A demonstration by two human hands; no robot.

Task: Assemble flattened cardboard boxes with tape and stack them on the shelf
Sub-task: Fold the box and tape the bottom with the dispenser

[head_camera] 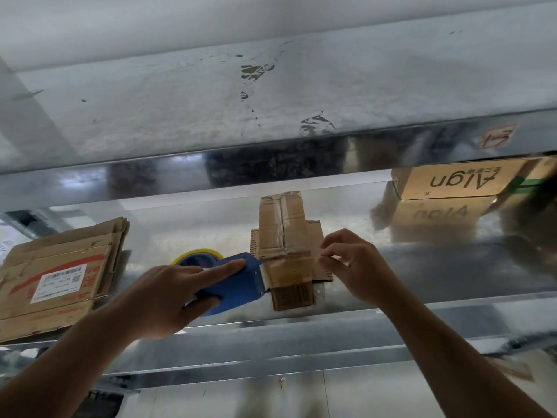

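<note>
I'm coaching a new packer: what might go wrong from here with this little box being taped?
1. The small brown cardboard box stands near the metal shelf's front edge, and the right hand only pinches its right flap; a pull from the blue plastic tape dispenser might drag or tip it.
2. The left hand's index finger lies along the dispenser's top, pointing at its front end; it may slip onto a blade there.

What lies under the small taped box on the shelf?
A flat cardboard piece sticks out on both sides of the small box; its middle is covered, so anything else beneath cannot be seen.
</note>
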